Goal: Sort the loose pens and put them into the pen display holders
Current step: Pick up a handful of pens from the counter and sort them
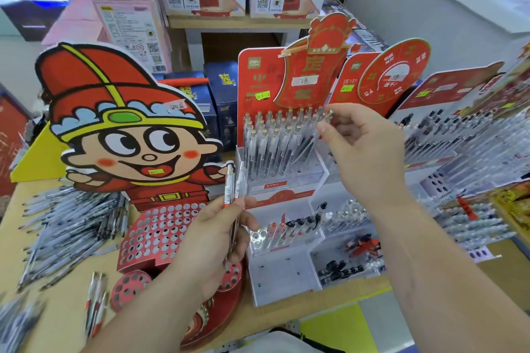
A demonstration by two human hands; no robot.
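Fingers (350,114) of the right hand (370,152) pinch one clear pen (329,115) near its gold top, just right of centre in the frame. It is at the right edge of the clear rack (286,182), where like pens stand in rows. That rack looks well filled at the back, with open holes in its front rows, so this sort seems far along. Below it, the lower tier (282,241) holds only a few leaning pens.

Low and centre, the left hand (212,235) grips a small bunch of red-and-white pens (229,188) upright, not yet placed. Left of that, the cartoon holder (160,232) shows rows of holes with no pens standing in them.

Much remains. A big heap of loose pens (66,223) lies on the surface (63,324) at the left edge, and a few more red-and-white ones (96,299) lie at lower left. I judge the task less than half done.

The held pen slants. Its gold top shows between the forefinger tip above and the thumb below, and the barrel runs down and left towards the rack. Whether its point is already in a hole I cannot tell, since the other pens hide it. The other fingers of that hand curl loosely and touch nothing.
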